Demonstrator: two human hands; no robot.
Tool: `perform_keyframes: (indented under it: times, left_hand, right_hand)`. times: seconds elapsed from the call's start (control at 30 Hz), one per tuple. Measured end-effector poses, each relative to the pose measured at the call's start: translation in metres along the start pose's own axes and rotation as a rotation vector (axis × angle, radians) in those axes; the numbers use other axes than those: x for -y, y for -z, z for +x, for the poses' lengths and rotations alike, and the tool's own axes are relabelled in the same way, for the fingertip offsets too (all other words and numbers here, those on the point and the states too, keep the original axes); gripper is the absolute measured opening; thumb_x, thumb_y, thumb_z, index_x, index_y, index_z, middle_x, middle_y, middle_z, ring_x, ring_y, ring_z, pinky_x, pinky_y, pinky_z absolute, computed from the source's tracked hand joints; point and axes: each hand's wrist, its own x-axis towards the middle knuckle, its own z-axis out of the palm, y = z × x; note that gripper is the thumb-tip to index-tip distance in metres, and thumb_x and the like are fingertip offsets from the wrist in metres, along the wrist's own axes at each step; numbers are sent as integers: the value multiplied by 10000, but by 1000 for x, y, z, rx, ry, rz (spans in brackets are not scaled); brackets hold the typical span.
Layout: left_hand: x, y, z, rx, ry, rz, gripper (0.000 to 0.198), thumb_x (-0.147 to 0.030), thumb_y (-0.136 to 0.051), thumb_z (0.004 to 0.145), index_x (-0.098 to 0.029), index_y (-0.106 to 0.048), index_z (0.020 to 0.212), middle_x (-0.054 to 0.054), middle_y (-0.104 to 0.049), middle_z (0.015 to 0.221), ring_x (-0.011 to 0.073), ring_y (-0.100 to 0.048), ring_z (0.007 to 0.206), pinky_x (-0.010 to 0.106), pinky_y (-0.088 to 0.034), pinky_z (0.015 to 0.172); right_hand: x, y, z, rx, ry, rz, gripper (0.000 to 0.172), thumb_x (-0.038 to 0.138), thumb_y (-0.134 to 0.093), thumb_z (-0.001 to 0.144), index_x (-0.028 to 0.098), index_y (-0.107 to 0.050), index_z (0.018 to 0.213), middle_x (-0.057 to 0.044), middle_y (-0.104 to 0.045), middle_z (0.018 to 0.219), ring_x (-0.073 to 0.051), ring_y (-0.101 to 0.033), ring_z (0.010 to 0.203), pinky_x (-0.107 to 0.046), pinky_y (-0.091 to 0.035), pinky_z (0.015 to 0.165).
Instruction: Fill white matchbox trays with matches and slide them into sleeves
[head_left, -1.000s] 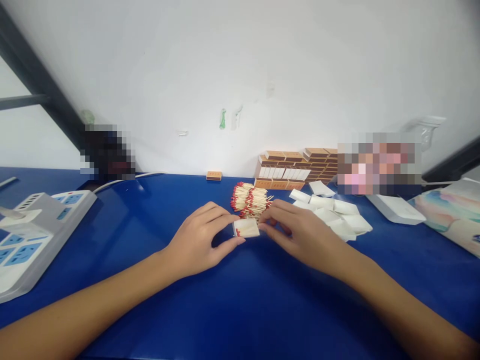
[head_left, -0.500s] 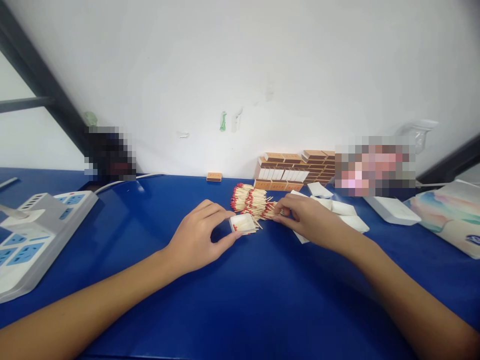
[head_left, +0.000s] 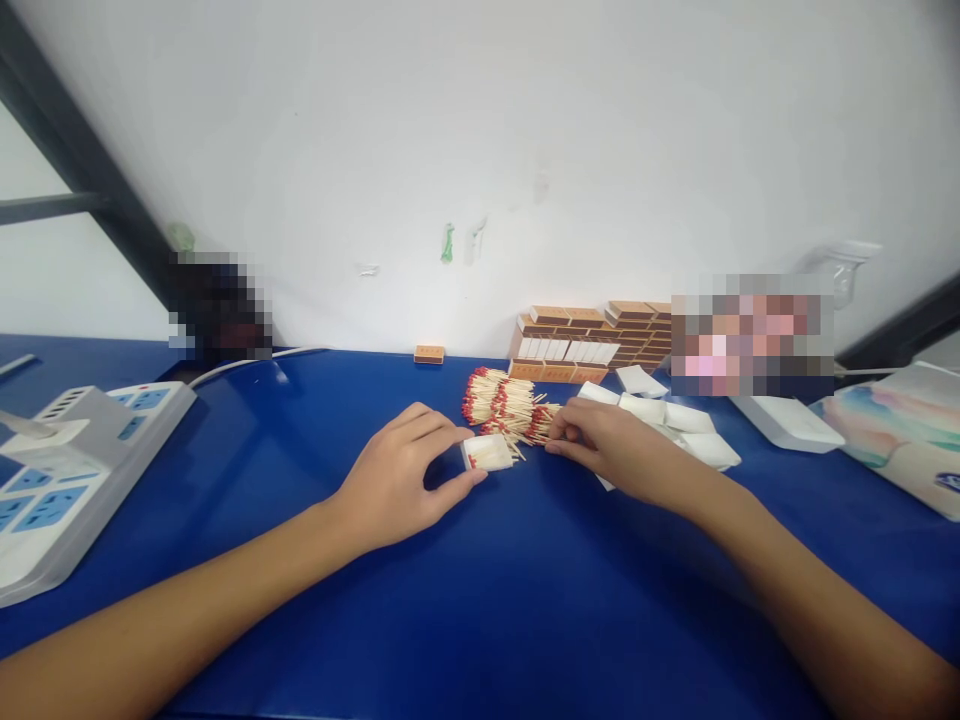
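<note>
My left hand [head_left: 397, 475] grips a small white matchbox tray [head_left: 489, 453] at its left end, between thumb and fingers. A few red-tipped matches lie in that tray. Just behind it, a heap of loose matches [head_left: 499, 398] with red heads rests on the blue table. At the right end of the heap is my right hand [head_left: 622, 445], its fingers curled and their tips drawn together against the matches; what they hold is hidden. Several white trays [head_left: 688, 418] lie scattered behind the right wrist.
Stacked matchboxes [head_left: 562, 371] stand against the wall, and a single matchbox [head_left: 429, 354] sits left of them. On the left lies a white power strip [head_left: 161, 420] with a cable. A tissue pack [head_left: 900, 430] and a white block-like object [head_left: 791, 423] are at right.
My right hand's fingertips have shifted slightly and curled closer in at the matches. My left hand keeps its hold on the tray, which is tilted a little differently.
</note>
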Motion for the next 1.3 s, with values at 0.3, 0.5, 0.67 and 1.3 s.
perform_keyframes:
  times: [0.3, 0.5, 0.67, 1.3]
  left_hand:
    - [-1, 1, -1, 10, -7, -4, 293, -391, -692, 965, -182, -720, 1169, 82, -738, 1032, 226, -640, 967, 410, -555, 897]
    - [0, 0, 0, 17, -10, -10, 297, -388, -695, 964, -178, -717, 1173, 84, -737, 1041, 228, -638, 966, 413, -553, 894]
    - [-1, 1, 1, 9, -25, -13, 294, -378, -696, 964, -163, -713, 1164, 84, -737, 1038, 225, -634, 966, 405, -546, 903]
    - [-9, -2, -6, 138, -84, -148, 350, -402, -700, 961, -183, -690, 1235, 85, -718, 1039, 230, -622, 991, 405, -546, 918]
  right_hand:
    - [4, 4, -1, 21, 2, 15, 225, 311, -603, 989, 226, -561, 784, -34, -626, 791, -190, -566, 701, -303, -382, 618]
    - [4, 4, -3, 43, -5, 8, 262, 315, -583, 1005, 231, -516, 766, -26, -620, 761, -183, -549, 667, -303, -380, 598]
    - [0, 7, -4, 18, -4, 0, 261, 363, -566, 1019, 231, -538, 795, -35, -624, 798, -186, -549, 682, -306, -383, 608]
    - [59, 2, -19, 47, 176, 192, 87, 284, -549, 1053, 239, -593, 993, -33, -668, 974, -193, -631, 838, -321, -464, 712]
